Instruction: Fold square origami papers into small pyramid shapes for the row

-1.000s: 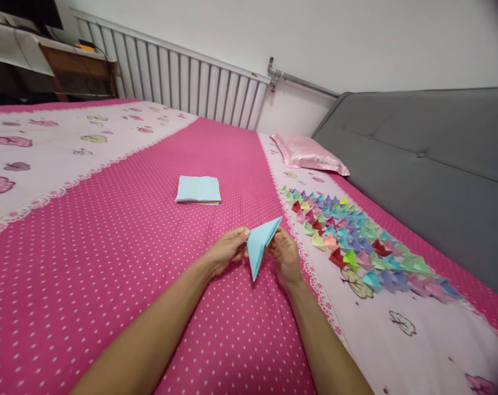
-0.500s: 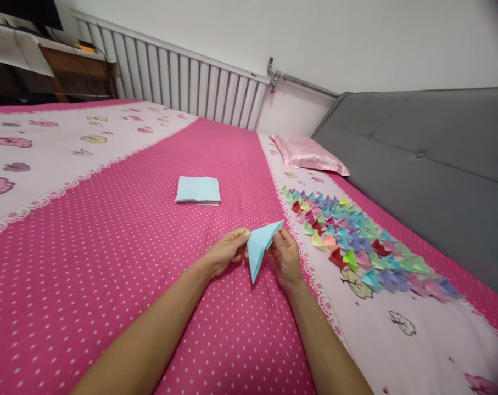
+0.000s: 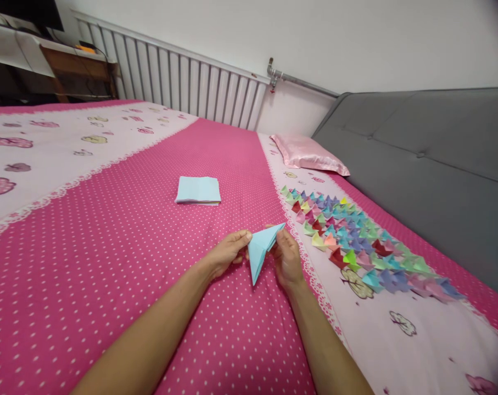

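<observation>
Left fingers (image 3: 241,237) pinch the near-left edge of a folded light-blue paper (image 3: 257,249); right fingers (image 3: 282,241) grip its other side. Beyond the fingers, a paper stack (image 3: 198,190) lies on the bed (image 3: 228,156); rightward sit rows of colourful folded pieces (image 3: 359,244).

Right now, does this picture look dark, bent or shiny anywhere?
Head view: dark shading in both right-hand corners; head view: the radiator slants, perhaps from wide-angle distortion; head view: soft sheen on the pink pillow; head view: no harsh glare on the blue folded paper held between left hand and right hand.
</observation>
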`<state>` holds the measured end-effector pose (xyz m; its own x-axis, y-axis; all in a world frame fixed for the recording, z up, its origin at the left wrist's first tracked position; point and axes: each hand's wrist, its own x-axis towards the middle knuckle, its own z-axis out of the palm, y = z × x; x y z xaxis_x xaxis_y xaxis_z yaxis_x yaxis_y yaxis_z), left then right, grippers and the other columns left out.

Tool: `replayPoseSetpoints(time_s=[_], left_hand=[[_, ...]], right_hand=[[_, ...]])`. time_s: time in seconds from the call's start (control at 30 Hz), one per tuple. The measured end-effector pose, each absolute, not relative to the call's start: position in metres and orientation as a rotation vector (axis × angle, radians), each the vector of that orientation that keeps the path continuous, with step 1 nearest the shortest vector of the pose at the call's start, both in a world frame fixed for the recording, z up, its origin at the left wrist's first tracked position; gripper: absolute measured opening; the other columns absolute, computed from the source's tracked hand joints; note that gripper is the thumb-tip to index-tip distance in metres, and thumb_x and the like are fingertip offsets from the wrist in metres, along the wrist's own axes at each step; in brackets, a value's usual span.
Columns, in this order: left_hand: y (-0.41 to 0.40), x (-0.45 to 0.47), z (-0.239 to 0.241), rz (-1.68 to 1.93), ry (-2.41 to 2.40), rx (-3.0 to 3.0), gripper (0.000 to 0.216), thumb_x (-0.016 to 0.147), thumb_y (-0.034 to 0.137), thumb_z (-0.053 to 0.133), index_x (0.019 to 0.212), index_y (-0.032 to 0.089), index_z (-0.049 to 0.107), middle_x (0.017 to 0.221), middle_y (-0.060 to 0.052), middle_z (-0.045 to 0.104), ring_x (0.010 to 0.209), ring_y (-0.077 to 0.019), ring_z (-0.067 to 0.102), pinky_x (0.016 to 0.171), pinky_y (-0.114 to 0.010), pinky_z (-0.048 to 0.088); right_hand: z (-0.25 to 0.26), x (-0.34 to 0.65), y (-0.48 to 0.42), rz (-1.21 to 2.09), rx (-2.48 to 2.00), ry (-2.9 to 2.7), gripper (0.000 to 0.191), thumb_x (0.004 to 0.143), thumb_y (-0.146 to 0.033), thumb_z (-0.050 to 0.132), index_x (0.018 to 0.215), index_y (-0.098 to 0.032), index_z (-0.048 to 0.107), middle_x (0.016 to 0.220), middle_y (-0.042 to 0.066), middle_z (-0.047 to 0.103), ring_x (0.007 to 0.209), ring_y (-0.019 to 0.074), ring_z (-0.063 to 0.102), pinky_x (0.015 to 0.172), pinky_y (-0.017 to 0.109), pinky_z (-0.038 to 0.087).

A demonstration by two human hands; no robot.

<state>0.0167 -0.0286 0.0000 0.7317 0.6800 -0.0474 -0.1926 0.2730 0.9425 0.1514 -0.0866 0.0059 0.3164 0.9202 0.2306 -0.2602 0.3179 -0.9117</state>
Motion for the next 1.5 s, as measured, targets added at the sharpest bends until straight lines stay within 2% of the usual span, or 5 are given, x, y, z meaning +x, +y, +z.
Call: replayPoseSetpoints(time_s=[0.17,0.4,1.03,1.3,1.5], left_hand=[[-0.0302,0.0175,0.0019,0.607,0.505,1.167,0.033,0.079,0.046,0.051,0.072,0.014,0.051,0.055,0.004,0.045,0.042,-0.0032,0.031,0.039,-0.018,0.015],[-0.0336,0.0198,0.0054,0.545,0.539,1.09,0.035,0.072,0.047,0.059,0.068,0.013,0.051,0.048,0.007,0.035,0.038,-0.0027,0.022,0.038,-0.019,0.011],[-0.0318,0.0206,0.0024,0.554,0.527,1.107,0.033,0.077,0.044,0.054,0.072,0.012,0.055,0.05,0.005,0.037,0.038,-0.0029,0.025,0.036,-0.017,0.017],[-0.0317,0.0211,0.0011,0.578,0.526,1.117,0.035,0.076,0.047,0.055,0.066,0.014,0.051,0.049,0.005,0.039,0.037,-0.003,0.027,0.035,-0.016,0.019],[-0.0322,0.0209,0.0025,0.601,0.528,1.091,0.035,0.075,0.047,0.056,0.065,0.014,0.05,0.051,0.005,0.04,0.038,-0.0028,0.028,0.035,-0.016,0.02]], right_hand=[[0.005,0.1515,-0.0861,0.918,-0.887,-0.901,0.021,0.081,-0.038,0.055,0.085,-0.019,0.061,0.063,-0.003,0.055,0.055,0.0099,0.048,0.055,0.023,0.038],[0.0053,0.1519,-0.0865,0.899,-0.952,-0.908,0.023,0.079,-0.04,0.057,0.086,-0.018,0.062,0.062,-0.003,0.055,0.054,0.0098,0.048,0.053,0.023,0.036],[0.0064,0.1528,-0.0855,0.88,-0.914,-0.862,0.015,0.078,-0.028,0.055,0.085,-0.018,0.064,0.067,-0.002,0.06,0.057,0.0108,0.052,0.054,0.023,0.04],[0.005,0.1536,-0.0876,0.838,-0.969,-0.967,0.024,0.079,-0.038,0.055,0.092,-0.019,0.063,0.065,-0.002,0.058,0.055,0.011,0.051,0.054,0.023,0.04],[0.0052,0.1531,-0.0885,0.839,-0.983,-1.0,0.028,0.073,-0.033,0.064,0.099,-0.02,0.062,0.08,0.0,0.061,0.067,0.0121,0.054,0.062,0.024,0.044]])
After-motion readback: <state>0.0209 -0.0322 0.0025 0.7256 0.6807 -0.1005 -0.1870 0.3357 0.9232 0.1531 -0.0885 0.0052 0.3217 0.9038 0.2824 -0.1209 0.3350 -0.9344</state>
